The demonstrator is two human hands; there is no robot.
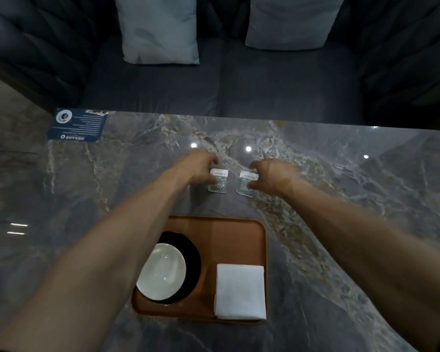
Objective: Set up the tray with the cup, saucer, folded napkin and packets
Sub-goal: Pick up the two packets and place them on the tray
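Note:
An orange-brown tray [229,224] lies on the marble table close to me. On its left sits a white cup [161,271] on a black saucer [192,262], partly hidden by my left forearm. A folded white napkin [240,292] rests at the tray's right front corner. Beyond the tray two small clear packets lie side by side on the table. My left hand [200,165] pinches the left packet [218,180] at its left edge. My right hand [272,174] pinches the right packet [247,184] at its right edge. Both packets still touch the table.
A dark blue printed card [78,125] lies at the table's far left corner. Past the far edge stands a dark sofa [239,90] with two pale cushions. The grey marble tabletop [353,199] stretches to both sides.

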